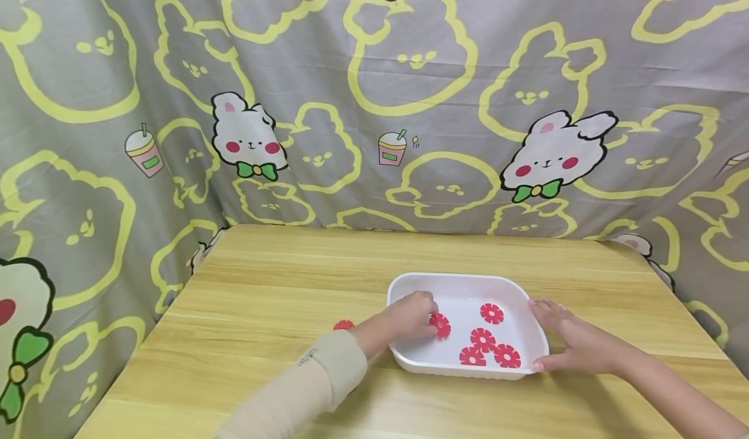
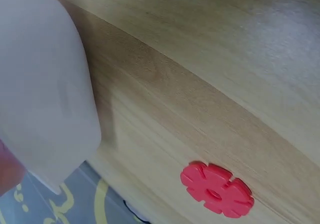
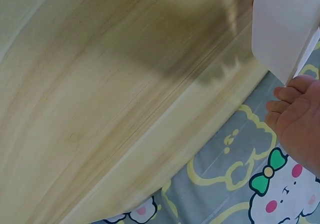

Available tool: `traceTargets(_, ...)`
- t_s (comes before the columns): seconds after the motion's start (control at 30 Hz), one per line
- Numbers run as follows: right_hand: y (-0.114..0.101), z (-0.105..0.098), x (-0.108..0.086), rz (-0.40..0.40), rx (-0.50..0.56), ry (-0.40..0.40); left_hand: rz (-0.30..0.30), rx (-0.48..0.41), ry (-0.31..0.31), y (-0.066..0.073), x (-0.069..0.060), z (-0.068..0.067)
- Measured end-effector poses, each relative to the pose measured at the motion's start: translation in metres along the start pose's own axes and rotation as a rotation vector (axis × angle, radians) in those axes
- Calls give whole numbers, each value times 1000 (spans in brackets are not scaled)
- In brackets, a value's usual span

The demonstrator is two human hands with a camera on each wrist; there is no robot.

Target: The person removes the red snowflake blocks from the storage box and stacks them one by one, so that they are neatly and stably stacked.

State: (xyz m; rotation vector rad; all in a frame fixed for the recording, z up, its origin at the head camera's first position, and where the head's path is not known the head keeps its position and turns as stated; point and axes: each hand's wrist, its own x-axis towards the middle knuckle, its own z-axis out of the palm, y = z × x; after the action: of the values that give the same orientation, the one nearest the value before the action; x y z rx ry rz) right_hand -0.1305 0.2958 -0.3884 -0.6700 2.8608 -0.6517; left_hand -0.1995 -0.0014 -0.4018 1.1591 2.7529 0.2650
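A white tray (image 1: 468,371) stands on the wooden table, with several red notched flower-shaped discs (image 1: 506,356) lying on its bottom. Reaching over the tray's left wall, my left hand (image 1: 412,315) pinches the edge of one red disc (image 1: 441,326) with curled fingers; the fingertips are partly hidden. My right hand (image 1: 576,341) rests against the tray's right end, fingers extended and thumb apart at the near corner. In the right wrist view, the right hand's fingers (image 3: 295,96) touch the tray's rim. Outside the tray, another red disc (image 2: 216,190) lies left of it, partly behind my left forearm in the head view.
The wooden table (image 1: 281,276) extends around the tray. A grey patterned curtain (image 1: 328,146) hangs behind the table's far edge and along both sides.
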Motion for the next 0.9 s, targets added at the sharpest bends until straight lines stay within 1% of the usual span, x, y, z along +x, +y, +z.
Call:
traceTargets(0.1,0,0,0,1,1,-2,3,-17,-9,-2,-5,-4)
traceTargets(0.23,0,0,0,1,2,2,3,-14,-22,-3,-11,-9)
traceTargets(0.4,1,0,0,-1,15,6,36,0,-32,-4,-18,-15)
traceTargets(0.67,1,1,0,-4,-1,10,93,-17,2,-9,-32,-19)
traceTargets(0.9,1,1,-1,-5,-2,9,111,-72,20,-19,-43,-25)
